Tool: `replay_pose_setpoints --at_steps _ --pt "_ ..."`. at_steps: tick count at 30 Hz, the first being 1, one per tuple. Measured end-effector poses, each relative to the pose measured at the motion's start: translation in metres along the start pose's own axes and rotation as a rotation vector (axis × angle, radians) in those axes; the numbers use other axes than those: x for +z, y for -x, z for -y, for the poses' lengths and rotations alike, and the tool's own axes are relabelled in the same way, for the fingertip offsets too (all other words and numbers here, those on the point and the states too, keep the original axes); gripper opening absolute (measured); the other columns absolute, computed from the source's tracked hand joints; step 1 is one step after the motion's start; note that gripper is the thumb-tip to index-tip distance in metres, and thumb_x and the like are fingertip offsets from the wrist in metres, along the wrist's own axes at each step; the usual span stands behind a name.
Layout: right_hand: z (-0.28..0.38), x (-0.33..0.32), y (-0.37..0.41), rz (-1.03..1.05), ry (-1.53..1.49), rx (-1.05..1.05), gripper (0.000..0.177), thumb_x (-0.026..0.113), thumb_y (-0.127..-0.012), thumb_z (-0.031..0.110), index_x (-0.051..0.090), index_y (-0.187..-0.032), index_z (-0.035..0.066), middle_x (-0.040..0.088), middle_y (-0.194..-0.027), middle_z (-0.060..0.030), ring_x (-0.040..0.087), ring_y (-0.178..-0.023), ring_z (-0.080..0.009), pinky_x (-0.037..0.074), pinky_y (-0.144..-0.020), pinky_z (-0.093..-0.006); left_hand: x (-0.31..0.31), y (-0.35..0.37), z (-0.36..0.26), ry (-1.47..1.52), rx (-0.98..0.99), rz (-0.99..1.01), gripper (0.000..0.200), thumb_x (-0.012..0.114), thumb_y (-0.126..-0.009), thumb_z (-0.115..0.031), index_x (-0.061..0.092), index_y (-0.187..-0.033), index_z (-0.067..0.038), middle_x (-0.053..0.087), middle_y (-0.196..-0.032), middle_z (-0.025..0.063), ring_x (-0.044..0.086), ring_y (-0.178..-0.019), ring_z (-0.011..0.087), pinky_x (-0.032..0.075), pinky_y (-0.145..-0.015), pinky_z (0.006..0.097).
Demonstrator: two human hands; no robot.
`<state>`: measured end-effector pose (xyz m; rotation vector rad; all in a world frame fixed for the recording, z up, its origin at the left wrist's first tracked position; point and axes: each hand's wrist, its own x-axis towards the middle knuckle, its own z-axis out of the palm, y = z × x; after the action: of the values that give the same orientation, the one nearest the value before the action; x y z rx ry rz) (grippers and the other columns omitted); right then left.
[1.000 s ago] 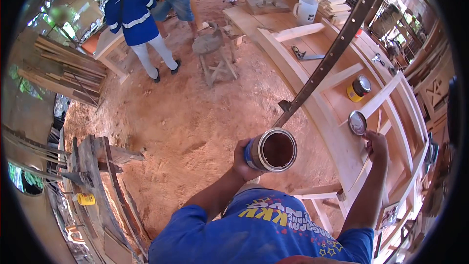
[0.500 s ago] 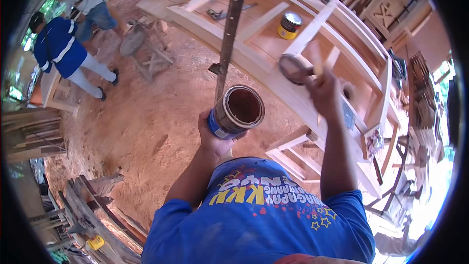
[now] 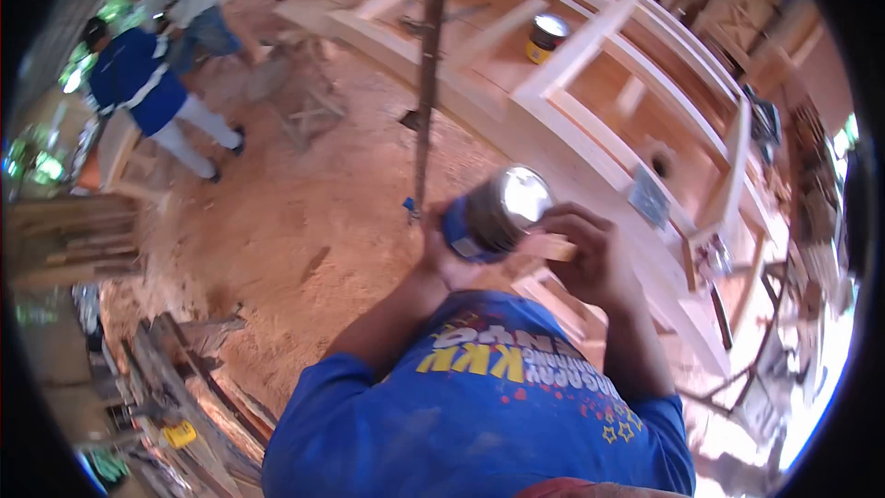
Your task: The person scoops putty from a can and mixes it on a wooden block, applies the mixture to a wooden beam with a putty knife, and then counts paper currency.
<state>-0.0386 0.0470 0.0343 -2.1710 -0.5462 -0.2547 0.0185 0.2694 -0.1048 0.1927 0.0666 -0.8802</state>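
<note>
My left hand (image 3: pixel 444 254) is wrapped round a blue-labelled tin can (image 3: pixel 479 221), holding it tilted in front of my chest. A shiny metal lid (image 3: pixel 526 192) now covers the can's mouth, so its inside is hidden. My right hand (image 3: pixel 595 258) is closed beside the can, with the fingertips at the lid's edge. Between those fingers a short pale wooden piece (image 3: pixel 550 247) shows, perhaps a stick or a handle; its full shape is hidden.
A wooden frame (image 3: pixel 581 124) lies on the workbench ahead, with a yellow-and-black can (image 3: pixel 546 38) on it and a grey-blue flat piece (image 3: pixel 650 195) near its edge. A dark upright post (image 3: pixel 430 65) stands before me. Two people (image 3: pixel 138 78) stand at left. Scrap wood (image 3: pixel 184 378) lies lower left.
My right hand has brought the lid from over the bench down onto the can, whose open mouth was showing before. The can has shifted slightly right and the view has turned a little.
</note>
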Motion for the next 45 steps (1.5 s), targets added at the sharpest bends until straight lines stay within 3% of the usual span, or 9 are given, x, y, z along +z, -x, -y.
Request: replay_pose_setpoints --at_steps 2,6,10,16,19,25,31,36,45 --pt "-0.003 -0.004 0.004 -0.142 -0.037 0.226 0.037 0.086 -0.079 0.009 0.069 -0.109 -0.002 0.073 -0.108 -0.0096 0.069 -0.076 -0.0157 0.052 -0.062 -0.0290 0.009 0.000 0.012 -0.091 0.034 -0.102 0.086 0.047 -0.088 -0.079 0.057 -0.146 -0.017 0.066 -0.139 0.0117 0.066 -0.123 0.0342 0.056 -0.094 0.0592" --pt "-0.022 -0.014 0.019 -0.076 -0.576 0.551 0.057 0.093 -0.080 0.025 0.067 -0.123 -0.004 0.073 -0.106 -0.0051 0.069 -0.083 -0.0112 0.056 -0.069 -0.0261 0.028 0.006 0.029 0.082 -0.089 0.061 0.077 0.074 -0.086 -0.055 0.048 -0.152 -0.023 0.061 -0.144 0.0130 0.060 -0.132 0.0325 0.051 -0.106 0.0574" --pt "-0.021 -0.020 0.043 0.147 -0.682 0.585 0.067 0.096 -0.076 0.034 0.067 -0.122 -0.005 0.074 -0.099 -0.0053 0.069 -0.088 -0.0123 0.058 -0.080 -0.0294 -0.027 0.004 0.068 -0.402 0.114 -0.074 0.072 0.053 -0.097 -0.057 0.049 -0.154 -0.012 0.060 -0.148 0.0151 0.059 -0.136 0.0319 0.046 -0.114 0.0524" --pt "-0.034 -0.022 0.080 0.228 -0.706 0.570 0.063 0.095 -0.076 0.020 0.063 -0.123 -0.008 0.075 -0.101 -0.0078 0.072 -0.090 -0.0144 0.060 -0.082 -0.0298 0.001 0.029 0.066 -0.539 -0.025 -0.368 0.065 0.058 -0.103 -0.048 0.053 -0.150 -0.004 0.060 -0.144 0.0205 0.061 -0.131 0.0301 0.041 -0.118 0.0446" --pt "-0.026 -0.017 0.085 0.227 -0.692 0.638 0.057 0.093 -0.077 0.013 0.064 -0.123 -0.007 0.075 -0.102 -0.0086 0.072 -0.092 -0.0144 0.059 -0.083 -0.0295 0.034 0.042 0.073 -1.180 0.203 -0.390 0.091 0.066 -0.089 -0.074 0.058 -0.147 -0.004 0.055 -0.146 0.0218 0.058 -0.133 0.0332 0.044 -0.114 0.0412" --pt "-0.029 -0.024 0.092 0.203 -0.519 0.555 0.047 0.091 -0.080 0.014 0.067 -0.117 -0.005 0.073 -0.100 -0.0076 0.067 -0.091 -0.0113 0.055 -0.081 -0.0303 0.071 0.047 0.066 -1.816 0.067 -0.304 0.100 0.081 -0.081 -0.061 0.050 -0.149 0.005 0.060 -0.139 0.0218 0.058 -0.130 0.0315 0.044 -0.111 0.0400" --pt "-0.041 -0.018 0.066 0.018 -0.372 0.685 0.043 0.090 -0.084 0.023 0.068 -0.111 -0.002 0.066 -0.086 -0.0037 0.057 -0.072 -0.0086 0.049 -0.063 -0.0298 0.072 0.009 0.031 -1.171 -0.001 -0.282 0.094 0.076 -0.083 -0.056 0.048 -0.151 0.002 0.058 -0.142 0.0209 0.057 -0.131 0.0285 0.046 -0.111 0.0415" --pt "-0.043 -0.039 0.035 -0.327 -0.424 0.754 0.041 0.088 -0.087 0.021 0.067 -0.113 -0.002 0.067 -0.088 -0.0019 0.057 -0.073 -0.0072 0.049 -0.064 -0.0267 0.103 -0.054 -0.064 -0.715 0.309 -0.307 0.074 0.064 -0.091 -0.047 0.049 -0.150 -0.004 0.059 -0.144 0.0140 0.060 -0.131 0.0298 0.049 -0.111 0.0472" --pt "-0.024 -0.064 -0.031 -0.715 -0.128 0.812 0.026 0.082 -0.087 0.007 0.070 -0.109 0.001 0.069 -0.087 0.0002 0.055 -0.064 -0.0041 0.044 -0.060 -0.0223 0.083 -0.314 -0.197 -0.867 0.352 -0.400 0.067 0.069 -0.088 -0.045 0.054 -0.142 -0.007 0.062 -0.134 0.0144 0.062 -0.124 0.0307 0.051 -0.103 0.0487"
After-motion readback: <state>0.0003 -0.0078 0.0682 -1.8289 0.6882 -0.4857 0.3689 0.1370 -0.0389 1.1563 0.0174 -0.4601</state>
